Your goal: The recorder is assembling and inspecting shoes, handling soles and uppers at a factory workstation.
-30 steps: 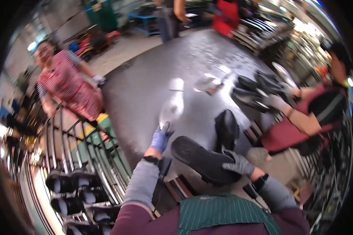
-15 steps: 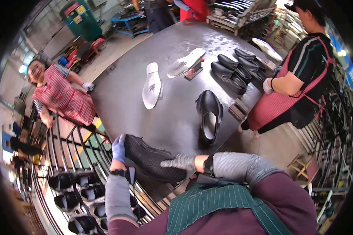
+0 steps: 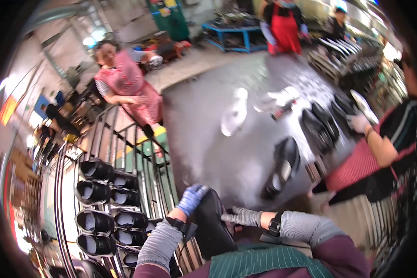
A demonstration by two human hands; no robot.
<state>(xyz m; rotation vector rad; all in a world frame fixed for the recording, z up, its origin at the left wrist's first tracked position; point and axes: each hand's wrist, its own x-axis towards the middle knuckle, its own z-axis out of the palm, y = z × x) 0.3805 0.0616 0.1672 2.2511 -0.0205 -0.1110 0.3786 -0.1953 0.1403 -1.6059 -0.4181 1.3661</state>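
Note:
A black shoe [image 3: 212,228] is held upright close to my apron, one broad face turned toward me. My left hand [image 3: 192,198], in a blue-and-white glove, grips its upper end. My right hand [image 3: 243,216], in a grey striped glove, has its fingertips at the shoe's right edge; the thumb side is blurred. Beyond my hands, another black shoe [image 3: 285,164] rests on the dark metal table [image 3: 204,162].
A metal rack [image 3: 118,139] with several black shoes [image 3: 95,221] stands at left. White shoe-shaped forms [image 3: 235,113] and more black shoes [image 3: 317,127] lie on the table. A person in a pink apron [image 3: 129,78] stands left; another's gloved hand [image 3: 358,123] touches shoes at right.
My view has swung left. The shoe in my hands has turned from lying slanted, tread showing, to nearly upright. My right hand has shifted from the sole to the shoe's edge.

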